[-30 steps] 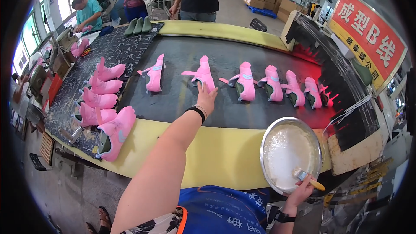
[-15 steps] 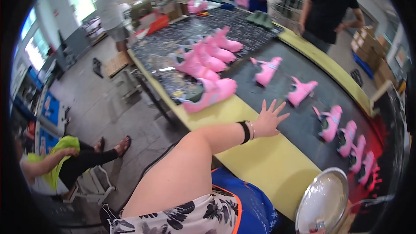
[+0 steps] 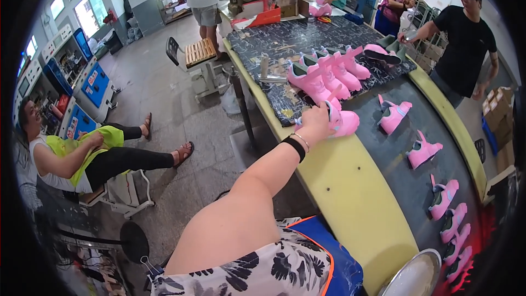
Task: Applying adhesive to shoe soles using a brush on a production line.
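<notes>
A pink shoe (image 3: pixel 341 122) lies on its side at the near edge of the yellow tabletop rim (image 3: pixel 350 186), right where the dark patterned mat (image 3: pixel 285 41) ends, and the left hand (image 3: pixel 314 122) lies on its heel end with the fingers curled over it, gripping the shoe. A black wristband (image 3: pixel 295 147) and a thin bracelet sit on that wrist, and the bare forearm comes up from the lower middle of the view. The right hand is out of sight, so its state cannot be told. Just behind the held shoe, a row of pink shoes (image 3: pixel 327 71) lies close together on the patterned mat, and beyond them a pair of green shoes (image 3: pixel 390 43) rests near the mat's far corner. To the right, on the dark conveyor belt (image 3: pixel 405 181), single pink shoes (image 3: pixel 423 152) lie spaced apart in a line running toward the lower right, where red light falls on the belt. A round metal bowl (image 3: pixel 412 277) shows at the bottom edge beside the yellow rim. A person in a black shirt (image 3: pixel 466 38) stands on the far side of the belt, others work at the far end of the tabletop, and a person in a yellow-green top (image 3: pixel 71 151) sits low on the grey floor at the left, near a wooden-seated stool (image 3: pixel 200 55).
</notes>
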Demonstrator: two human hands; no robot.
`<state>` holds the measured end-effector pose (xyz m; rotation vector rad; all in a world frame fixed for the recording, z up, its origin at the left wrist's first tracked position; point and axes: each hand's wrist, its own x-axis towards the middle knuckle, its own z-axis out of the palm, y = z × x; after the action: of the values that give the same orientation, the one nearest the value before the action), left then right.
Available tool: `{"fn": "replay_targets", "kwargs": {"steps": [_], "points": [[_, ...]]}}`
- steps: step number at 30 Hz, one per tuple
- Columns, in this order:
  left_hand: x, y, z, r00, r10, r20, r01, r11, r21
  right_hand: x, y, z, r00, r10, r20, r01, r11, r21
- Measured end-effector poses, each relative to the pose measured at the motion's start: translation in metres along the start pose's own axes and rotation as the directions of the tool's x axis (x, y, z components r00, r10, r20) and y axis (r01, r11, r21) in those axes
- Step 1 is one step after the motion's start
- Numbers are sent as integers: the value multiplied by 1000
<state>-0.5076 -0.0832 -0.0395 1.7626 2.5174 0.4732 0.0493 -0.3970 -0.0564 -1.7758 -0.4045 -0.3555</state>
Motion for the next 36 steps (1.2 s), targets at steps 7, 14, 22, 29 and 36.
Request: {"fn": "replay_targets", "kwargs": {"steps": [7,14,22,29,36], "points": [[4,7,3,998,-58,-33,59,998,26,5,5,4,1000,-6,25,6,1000,-4],[-33,26,-7,994,94,63,-84,985,-148,22,20,-16,999,29,39,-28,999,-18],[-124,96,9,906,390,164,-383,921,-73,9,11,-4,970,242,6,-242,965,103],[-134,126,10,831,468,301,-454,883,-120,8,12,-11,983,177,-53,-164,968,188],[-86,94,3,821,461,336,-337,867,-366,7,6,-7,937,347,-43,-343,936,78]]}}
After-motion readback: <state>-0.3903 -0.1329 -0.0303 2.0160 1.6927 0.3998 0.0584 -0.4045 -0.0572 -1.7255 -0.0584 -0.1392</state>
